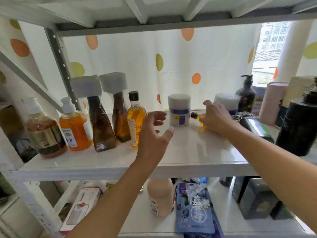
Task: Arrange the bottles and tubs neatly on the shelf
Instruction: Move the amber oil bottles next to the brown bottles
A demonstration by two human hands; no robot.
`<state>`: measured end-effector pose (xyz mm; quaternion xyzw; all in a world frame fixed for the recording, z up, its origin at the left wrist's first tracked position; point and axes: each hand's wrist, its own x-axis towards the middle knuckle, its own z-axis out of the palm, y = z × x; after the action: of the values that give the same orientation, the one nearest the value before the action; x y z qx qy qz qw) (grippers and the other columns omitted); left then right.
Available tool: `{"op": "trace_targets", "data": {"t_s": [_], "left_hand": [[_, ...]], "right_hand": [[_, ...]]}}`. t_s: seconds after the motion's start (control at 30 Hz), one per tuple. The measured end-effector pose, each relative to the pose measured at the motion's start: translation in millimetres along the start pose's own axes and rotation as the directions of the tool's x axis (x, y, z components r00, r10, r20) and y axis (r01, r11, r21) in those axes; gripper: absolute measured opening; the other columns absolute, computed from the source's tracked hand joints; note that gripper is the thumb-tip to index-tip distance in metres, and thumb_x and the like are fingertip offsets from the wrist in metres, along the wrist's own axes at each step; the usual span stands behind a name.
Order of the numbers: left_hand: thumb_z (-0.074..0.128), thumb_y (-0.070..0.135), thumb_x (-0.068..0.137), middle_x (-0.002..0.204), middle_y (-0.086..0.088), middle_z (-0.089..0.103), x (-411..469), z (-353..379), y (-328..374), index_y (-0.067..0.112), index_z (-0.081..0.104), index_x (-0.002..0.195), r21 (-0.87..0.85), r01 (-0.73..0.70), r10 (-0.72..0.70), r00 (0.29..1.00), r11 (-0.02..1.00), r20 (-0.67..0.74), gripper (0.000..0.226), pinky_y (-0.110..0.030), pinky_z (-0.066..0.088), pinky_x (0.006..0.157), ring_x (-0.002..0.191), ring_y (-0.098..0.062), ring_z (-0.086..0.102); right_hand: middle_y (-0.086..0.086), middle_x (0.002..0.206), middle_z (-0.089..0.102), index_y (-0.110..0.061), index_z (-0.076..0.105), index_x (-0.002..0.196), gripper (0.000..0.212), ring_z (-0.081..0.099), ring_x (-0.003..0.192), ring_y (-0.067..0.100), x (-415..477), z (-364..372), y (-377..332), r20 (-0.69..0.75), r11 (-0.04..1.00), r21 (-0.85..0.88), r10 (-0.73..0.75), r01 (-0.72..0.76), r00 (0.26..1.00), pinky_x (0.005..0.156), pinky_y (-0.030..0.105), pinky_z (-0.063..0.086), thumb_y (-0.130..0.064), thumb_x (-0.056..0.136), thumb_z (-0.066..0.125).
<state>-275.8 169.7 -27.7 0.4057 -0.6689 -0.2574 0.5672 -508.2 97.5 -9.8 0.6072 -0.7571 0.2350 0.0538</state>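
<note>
small yellow bottle (199, 117): on its side on the shelf (188, 152), cap just beside white tub (179, 109)
right hand (216, 117): fingers curled over that bottle, gripping it
left hand (152, 133): fingers spread wide, holding nothing, just beside upright black-capped bottle (135, 115)
second tub (226, 102): behind right hand

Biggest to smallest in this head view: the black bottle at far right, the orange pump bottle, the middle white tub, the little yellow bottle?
1. black bottle, though it stands nearer the camera
2. orange pump bottle
3. middle white tub
4. little yellow bottle, partly hidden under the right hand
</note>
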Motion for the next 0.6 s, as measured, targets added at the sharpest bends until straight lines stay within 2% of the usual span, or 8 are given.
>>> {"op": "trace_targets", "data": {"t_s": [0.07, 0.17, 0.3, 0.37, 0.43, 0.5, 0.6], "left_hand": [[0.073, 0.017, 0.081, 0.111, 0.012, 0.059, 7, 15, -1, 0.029, 0.054, 0.111, 0.023, -0.01, 0.009, 0.998, 1.0, 0.062, 0.038, -0.021, 0.049, 0.081, 0.101, 0.0, 0.056], [0.073, 0.017, 0.08, 0.112, 0.009, 0.06, 20, 36, -7, 0.025, 0.055, 0.113, 0.03, 0.052, -0.056, 0.988, 0.998, 0.145, 0.038, -0.021, 0.049, 0.084, 0.1, -0.002, 0.058], [0.071, 0.013, 0.083, 0.105, 0.007, 0.061, 39, 62, -8, 0.017, 0.056, 0.118, -0.038, 0.29, -0.272, 0.93, 0.956, 0.248, 0.039, -0.015, 0.044, 0.075, 0.093, -0.006, 0.058], [0.071, 0.009, 0.083, 0.108, 0.0, 0.061, 46, 75, -8, 0.011, 0.056, 0.122, -0.08, 0.39, -0.352, 0.889, 0.917, 0.294, 0.041, -0.02, 0.045, 0.079, 0.098, -0.014, 0.058], [0.07, 0.006, 0.083, 0.111, -0.005, 0.06, 47, 84, -7, 0.008, 0.055, 0.125, -0.104, 0.452, -0.396, 0.854, 0.886, 0.337, 0.045, -0.026, 0.044, 0.085, 0.102, -0.018, 0.056], [0.071, 0.002, 0.082, 0.113, -0.005, 0.058, 42, 88, -7, 0.007, 0.052, 0.128, -0.097, 0.477, -0.412, 0.83, 0.874, 0.376, 0.05, -0.027, 0.043, 0.09, 0.105, -0.019, 0.055], [0.07, -0.001, 0.081, 0.119, -0.006, 0.058, 35, 86, -8, 0.01, 0.051, 0.13, -0.107, 0.471, -0.395, 0.826, 0.876, 0.403, 0.054, -0.032, 0.046, 0.097, 0.113, -0.021, 0.056]], "right_hand": [[0.019, 0.115, 0.054, -0.009, 0.048, 0.12, 0.039, 0.05, 0.109, 0.038, 3, 2, 10, 0.061, 0.989, -0.142, 0.041, -0.032, 0.997, 0.076, 0.041, 0.041, -0.022, 0.084, 0.056], [0.018, 0.119, 0.054, -0.011, 0.048, 0.12, 0.033, 0.051, 0.11, 0.038, 5, 8, 12, 0.068, 0.96, -0.279, 0.03, -0.01, 0.997, 0.073, 0.041, 0.04, -0.023, 0.09, 0.05], [0.017, 0.127, 0.051, -0.013, 0.046, 0.128, 0.037, 0.049, 0.115, 0.038, 5, 14, 6, 0.078, 0.925, -0.378, 0.072, -0.037, 0.994, 0.082, 0.046, 0.045, -0.022, 0.093, 0.045], [0.017, 0.131, 0.051, -0.012, 0.046, 0.132, 0.044, 0.05, 0.118, 0.039, 4, 14, 7, 0.103, 0.909, -0.409, 0.129, -0.076, 0.986, 0.087, 0.047, 0.045, -0.03, 0.092, 0.048], [0.016, 0.132, 0.054, -0.007, 0.045, 0.135, 0.052, 0.054, 0.118, 0.037, 0, 9, 10, 0.146, 0.919, -0.391, 0.117, -0.051, 0.982, 0.089, 0.046, 0.046, -0.036, 0.092, 0.049], [0.015, 0.125, 0.061, -0.003, 0.051, 0.129, 0.05, 0.06, 0.112, 0.033, -5, 3, 15, 0.177, 0.951, -0.31, 0.039, 0.018, 0.984, 0.084, 0.041, 0.049, -0.036, 0.091, 0.049], [0.014, 0.105, 0.067, -0.006, 0.053, 0.114, 0.045, 0.064, 0.093, 0.032, -19, -4, 21, 0.09, 0.988, -0.152, 0.033, -0.019, 0.995, 0.069, 0.035, 0.049, -0.039, 0.084, 0.059]]}}
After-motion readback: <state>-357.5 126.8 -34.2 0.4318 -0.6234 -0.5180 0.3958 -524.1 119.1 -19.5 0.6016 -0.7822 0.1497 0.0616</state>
